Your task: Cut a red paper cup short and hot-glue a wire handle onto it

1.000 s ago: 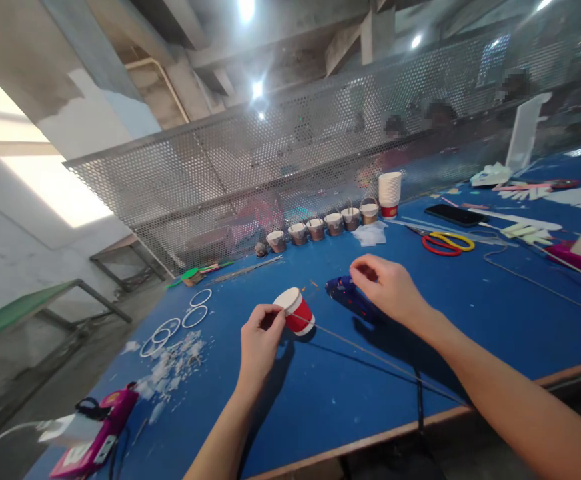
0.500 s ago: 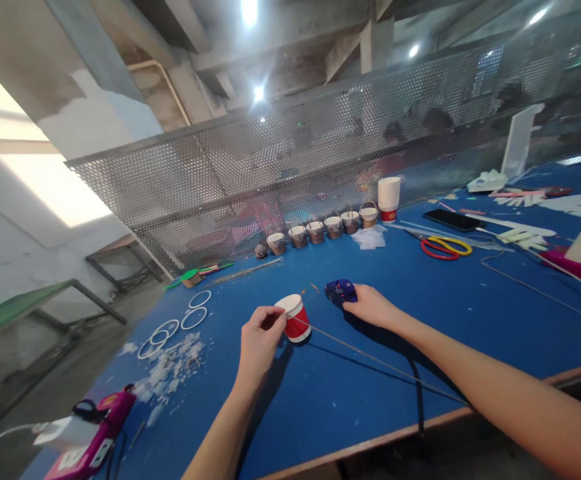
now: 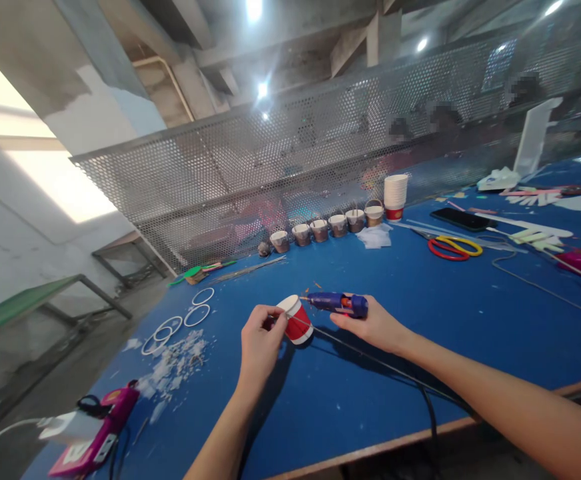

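Since half a second ago the right hand [image 3: 370, 325] has lifted the blue glue gun [image 3: 337, 303] off the blue table [image 3: 470, 333] and swung it level, its nozzle now pointing left at the red paper cup [image 3: 296, 319] — earlier the gun lay flat under the palm. The fingers are curled around the gun's grip, most of them hidden beneath the body, so the trigger cannot be made out. Its black cord [image 3: 410, 383] trails toward the lower right and drops over the table edge.

The left hand [image 3: 259, 340], at frame centre, has not shifted: thumb and fingertips pinch the cup, which lies tilted on its side with the white rim up and left. The cup's near side is covered by the fingers. A thin wire or stick [image 3: 370, 360] runs from the cup toward the lower right — which it is, I cannot tell.

Upper centre, a row of small filled cups [image 3: 327, 227] stands by the mesh fence, with a stack of white cups [image 3: 395, 193] at its right end. Scissors [image 3: 453, 247] lie in the upper right; white rings [image 3: 180, 320] lie left of centre. At the lower left, a pink device [image 3: 100, 433] is partly cut off.
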`<action>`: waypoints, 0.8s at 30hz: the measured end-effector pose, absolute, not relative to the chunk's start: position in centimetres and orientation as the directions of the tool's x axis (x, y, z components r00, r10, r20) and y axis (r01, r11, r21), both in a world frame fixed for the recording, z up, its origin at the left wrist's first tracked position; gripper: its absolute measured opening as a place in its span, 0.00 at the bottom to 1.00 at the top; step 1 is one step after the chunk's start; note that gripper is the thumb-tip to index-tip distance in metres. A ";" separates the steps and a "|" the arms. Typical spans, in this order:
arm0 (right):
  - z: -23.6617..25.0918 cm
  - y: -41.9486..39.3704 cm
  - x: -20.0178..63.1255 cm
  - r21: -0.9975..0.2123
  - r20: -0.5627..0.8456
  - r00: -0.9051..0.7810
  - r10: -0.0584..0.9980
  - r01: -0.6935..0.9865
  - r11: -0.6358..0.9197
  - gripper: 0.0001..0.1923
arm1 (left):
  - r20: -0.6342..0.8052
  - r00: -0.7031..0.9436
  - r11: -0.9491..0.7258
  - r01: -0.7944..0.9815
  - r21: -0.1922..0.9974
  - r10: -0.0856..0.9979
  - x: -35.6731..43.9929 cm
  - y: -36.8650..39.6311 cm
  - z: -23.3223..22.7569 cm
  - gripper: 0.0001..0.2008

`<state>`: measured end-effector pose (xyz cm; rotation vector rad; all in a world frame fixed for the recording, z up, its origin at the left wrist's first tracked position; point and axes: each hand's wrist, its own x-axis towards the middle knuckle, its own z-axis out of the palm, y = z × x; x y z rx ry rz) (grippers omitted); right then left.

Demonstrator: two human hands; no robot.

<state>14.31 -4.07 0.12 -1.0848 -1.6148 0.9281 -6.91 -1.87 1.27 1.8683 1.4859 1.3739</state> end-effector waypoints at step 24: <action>-1.3 -4.9 13.1 -0.658 0.507 -0.220 0.833 0.525 0.540 0.11 | 0.311 -0.075 -0.252 0.425 0.870 0.947 -6.5 -2.1 1.4 0.10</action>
